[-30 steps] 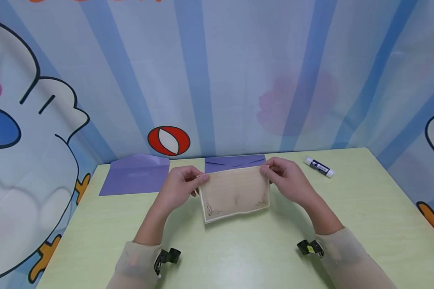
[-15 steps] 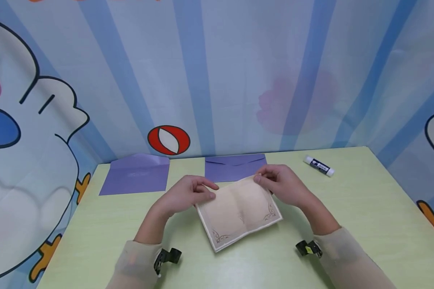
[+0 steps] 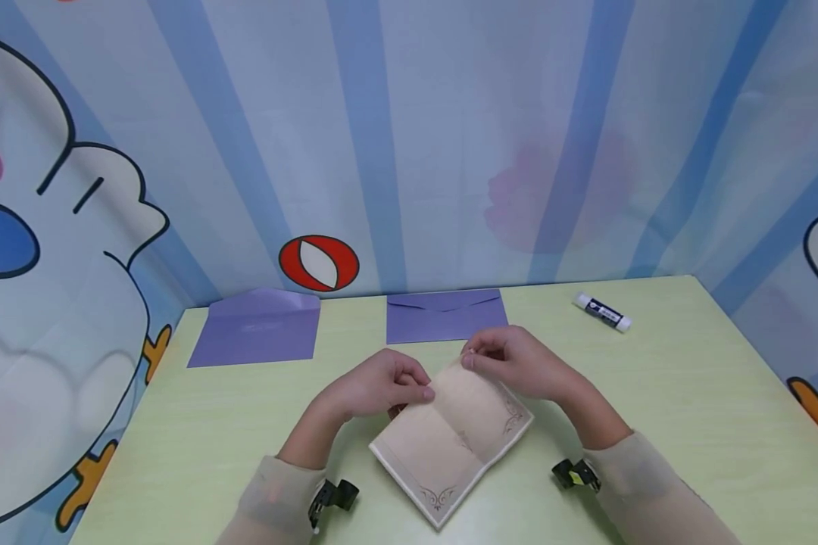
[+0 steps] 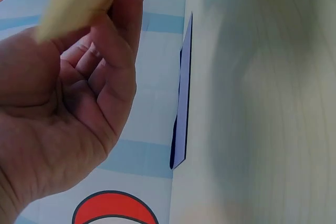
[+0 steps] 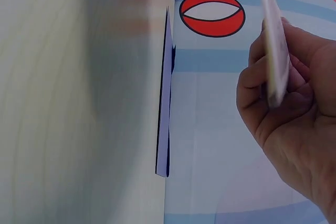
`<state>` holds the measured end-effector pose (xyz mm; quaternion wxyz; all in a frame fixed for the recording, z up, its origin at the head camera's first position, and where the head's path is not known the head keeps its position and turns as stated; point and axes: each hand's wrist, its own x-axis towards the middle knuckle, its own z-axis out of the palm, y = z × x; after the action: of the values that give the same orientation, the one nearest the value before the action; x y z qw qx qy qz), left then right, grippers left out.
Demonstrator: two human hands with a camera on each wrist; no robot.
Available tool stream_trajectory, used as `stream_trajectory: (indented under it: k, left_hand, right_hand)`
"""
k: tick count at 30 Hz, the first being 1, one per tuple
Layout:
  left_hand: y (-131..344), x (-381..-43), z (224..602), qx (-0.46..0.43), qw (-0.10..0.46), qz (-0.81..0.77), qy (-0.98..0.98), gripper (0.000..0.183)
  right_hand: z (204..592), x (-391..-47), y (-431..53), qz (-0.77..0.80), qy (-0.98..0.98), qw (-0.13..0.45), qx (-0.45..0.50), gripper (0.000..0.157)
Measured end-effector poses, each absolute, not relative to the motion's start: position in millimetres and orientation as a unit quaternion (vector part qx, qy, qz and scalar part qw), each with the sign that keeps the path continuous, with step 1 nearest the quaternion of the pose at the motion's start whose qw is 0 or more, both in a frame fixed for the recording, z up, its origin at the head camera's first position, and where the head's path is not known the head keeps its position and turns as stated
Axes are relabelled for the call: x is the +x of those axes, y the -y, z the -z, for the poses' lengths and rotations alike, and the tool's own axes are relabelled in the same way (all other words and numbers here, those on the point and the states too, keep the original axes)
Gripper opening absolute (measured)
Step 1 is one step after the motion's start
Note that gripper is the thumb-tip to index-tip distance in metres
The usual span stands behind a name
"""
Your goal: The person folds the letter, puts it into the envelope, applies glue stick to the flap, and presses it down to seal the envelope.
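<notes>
A small stack of cream letter paper [image 3: 450, 439] with brown ornamental corners is held above the table, turned diagonally, with a faint crease across its middle. My left hand [image 3: 385, 386] pinches its upper left edge, thumb on top and fingers behind. My right hand [image 3: 521, 363] grips the top corner between thumb and fingers. Seen from the right wrist, the paper [image 5: 274, 45] shows edge-on in front of the curled fingers. In the left wrist view, part of the paper [image 4: 79, 3] covers the thumb's tip.
Behind the hands lies a purple envelope [image 3: 443, 322] with its flap folded down. A second purple envelope [image 3: 255, 333], flap up, lies at the back left. A glue stick [image 3: 601, 312] rests at the back right of the pale table [image 3: 709, 424], near the printed curtain [image 3: 443, 151].
The paper has come down toward me and rotated clockwise, from nearly level to diagonal. My left hand has moved right and nearer, and my right hand has shifted left and down.
</notes>
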<state>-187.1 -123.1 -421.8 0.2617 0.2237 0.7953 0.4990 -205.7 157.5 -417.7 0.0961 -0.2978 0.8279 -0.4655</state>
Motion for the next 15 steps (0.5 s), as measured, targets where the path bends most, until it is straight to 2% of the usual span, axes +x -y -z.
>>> stream_trajectory:
  k: [5, 15]
  left_hand:
    - [123.8, -186.1, 420.9, 0.213, 0.26, -0.509, -0.793, 0.01]
    - [137.3, -194.3, 420.7, 0.108, 0.197, -0.579, -0.783, 0.015]
  right_hand:
    - [418.1, -206.2, -155.8, 0.467, -0.835, 0.085, -0.277, 0.01]
    - [416.2, -212.2, -165.3, 0.525, -0.83, 0.075, -0.172, 0.034]
